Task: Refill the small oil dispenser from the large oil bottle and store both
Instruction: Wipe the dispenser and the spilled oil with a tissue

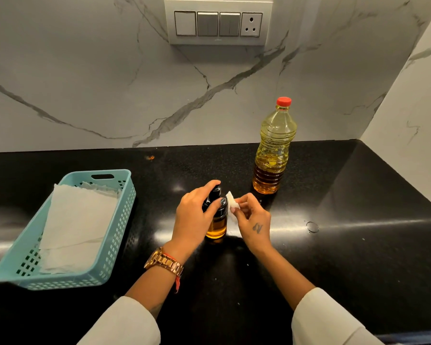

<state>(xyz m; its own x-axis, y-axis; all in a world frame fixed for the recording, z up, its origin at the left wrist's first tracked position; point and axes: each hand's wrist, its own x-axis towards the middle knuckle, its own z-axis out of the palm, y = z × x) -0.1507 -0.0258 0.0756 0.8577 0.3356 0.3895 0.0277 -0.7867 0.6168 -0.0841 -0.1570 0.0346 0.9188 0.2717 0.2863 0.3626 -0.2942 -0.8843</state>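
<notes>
left hand (pixel 194 215) — grips dispenser (pixel 216 220) | right hand (pixel 253 220) — pinches tissue (pixel 232 200)

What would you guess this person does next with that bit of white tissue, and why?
Probably wipe the small oil dispenser. The left hand grips its dark top and steadies it on the counter, the right hand pinches the tissue right beside it, and the large oil bottle already stands capped.

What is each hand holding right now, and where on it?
The left hand grips the small oil dispenser around its black top. The right hand pinches a folded white tissue by its lower end.
</notes>
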